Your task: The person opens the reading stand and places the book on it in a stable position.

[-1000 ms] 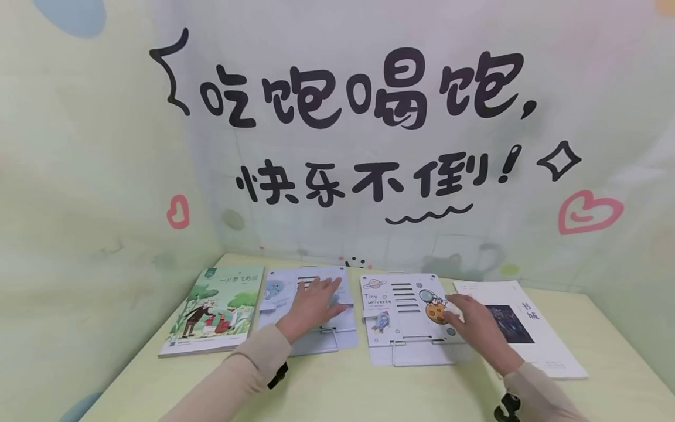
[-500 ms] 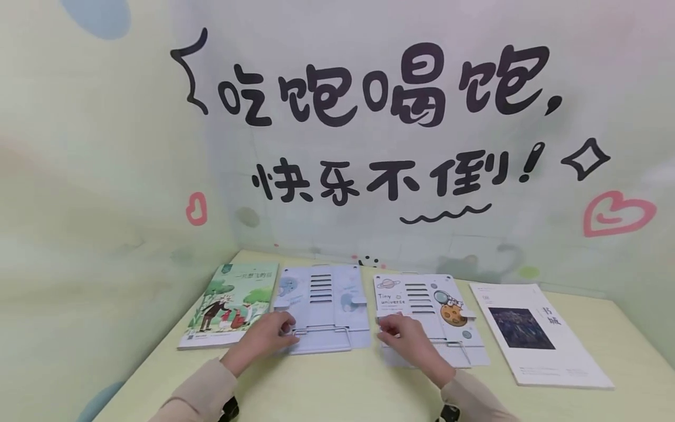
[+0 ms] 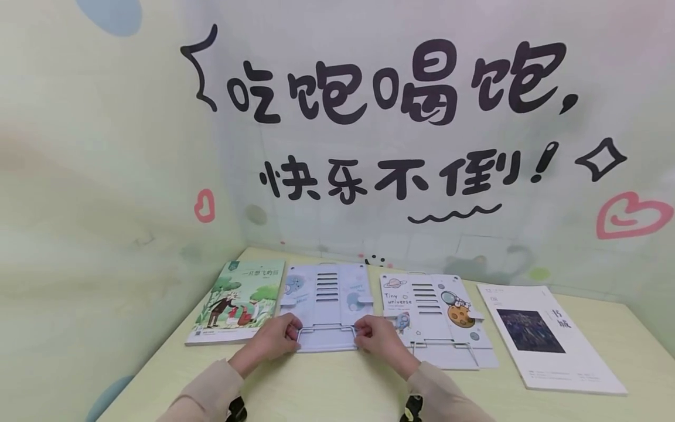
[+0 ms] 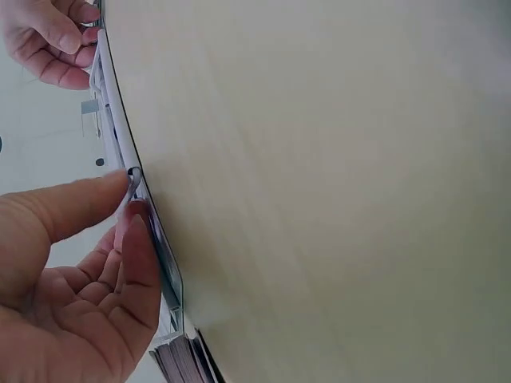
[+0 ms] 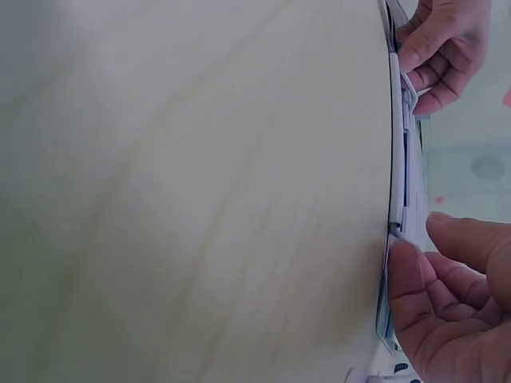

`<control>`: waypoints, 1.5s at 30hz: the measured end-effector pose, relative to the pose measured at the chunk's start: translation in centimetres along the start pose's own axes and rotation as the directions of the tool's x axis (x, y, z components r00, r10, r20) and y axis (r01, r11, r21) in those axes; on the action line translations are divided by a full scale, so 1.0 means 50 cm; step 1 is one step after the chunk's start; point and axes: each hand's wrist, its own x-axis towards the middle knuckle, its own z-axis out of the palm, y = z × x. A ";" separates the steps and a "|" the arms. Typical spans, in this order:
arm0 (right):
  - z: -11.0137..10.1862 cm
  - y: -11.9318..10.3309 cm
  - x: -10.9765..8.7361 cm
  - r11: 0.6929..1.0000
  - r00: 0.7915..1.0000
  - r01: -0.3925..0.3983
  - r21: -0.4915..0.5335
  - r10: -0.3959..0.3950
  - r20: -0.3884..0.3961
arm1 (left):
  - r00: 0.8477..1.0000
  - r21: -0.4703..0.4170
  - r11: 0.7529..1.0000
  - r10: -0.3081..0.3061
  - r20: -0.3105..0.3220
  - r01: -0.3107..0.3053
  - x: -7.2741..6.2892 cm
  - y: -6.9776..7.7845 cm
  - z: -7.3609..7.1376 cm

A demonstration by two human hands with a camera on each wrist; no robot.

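Observation:
A pale blue-lilac folding book stand lies flat in the middle of the table, with a wire bracket along its front. My left hand is at its front left corner; in the left wrist view the thumb and a finger pinch the wire end. At the front right corner, my right hand has curled fingers, with the bracket's end between thumb and forefinger in the right wrist view. A second book stand, white with an astronaut and "Tiny universe" print, lies just right of the first, untouched.
A green illustrated book lies left of the stands. To the far right is a white book with a dark picture on its cover. A printed cloth backdrop rises behind the table and along its sides.
A second ago the hands were over the two stands, left on the blue and right near the white. Both have drawn down, and the right has crossed leftward to the blue stand's corner.

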 end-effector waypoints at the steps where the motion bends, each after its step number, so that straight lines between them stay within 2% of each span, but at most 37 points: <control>1: 0.002 -0.001 0.001 1.000 1.000 -0.004 -0.002 0.004 -0.003 | 1.000 -0.004 1.000 -0.008 0.002 0.008 0.001 0.001 0.000; 5: 0.010 -0.001 0.005 0.998 1.000 0.018 -0.063 -0.019 -0.017 | 1.000 -0.009 0.999 -0.031 0.006 0.031 0.003 0.006 0.000; 9: 0.017 0.001 0.010 0.988 0.998 0.052 -0.145 -0.057 -0.029 | 1.000 -0.005 1.000 -0.027 0.003 0.027 0.002 0.007 0.000; 14: 0.021 0.001 0.009 0.979 0.997 0.059 -0.195 -0.068 -0.039 | 1.000 0.012 1.000 0.018 -0.005 -0.018 0.002 0.006 0.003; 19: 0.022 -0.001 0.001 0.976 0.995 0.082 -0.201 -0.090 -0.035 | 0.998 0.024 0.998 0.060 -0.017 -0.059 -0.003 0.004 0.005; 23: 0.020 -0.002 -0.003 0.971 0.991 0.121 -0.207 -0.129 -0.029 | 0.992 0.072 0.990 0.126 -0.029 -0.124 -0.005 0.003 0.006; 27: 0.018 -0.001 -0.002 0.958 0.984 0.167 -0.231 -0.177 -0.024 | 0.976 0.161 0.965 0.215 -0.042 -0.206 -0.007 0.003 0.005; 32: 0.014 -0.002 -0.001 0.949 0.980 0.185 -0.256 -0.196 -0.019 | 0.953 0.274 0.922 0.298 -0.054 -0.272 -0.013 0.007 0.002; 35: 0.013 -0.003 -0.004 0.952 0.981 0.183 -0.246 -0.193 -0.016 | 0.944 0.324 0.902 0.324 -0.068 -0.286 -0.018 0.009 0.002; 38: 0.015 -0.001 -0.008 0.949 0.979 0.193 -0.248 -0.203 -0.014 | 0.941 0.351 0.891 0.332 -0.071 -0.288 -0.024 0.010 0.003; 41: 0.017 0.001 -0.011 0.938 0.975 0.212 -0.273 -0.223 -0.011 | 0.938 0.373 0.881 0.340 -0.071 -0.291 -0.028 0.010 0.005; 45: 0.017 -0.002 -0.011 0.919 0.966 0.241 -0.313 -0.258 -0.015 | 0.925 0.423 0.853 0.372 -0.083 -0.305 -0.029 0.011 0.006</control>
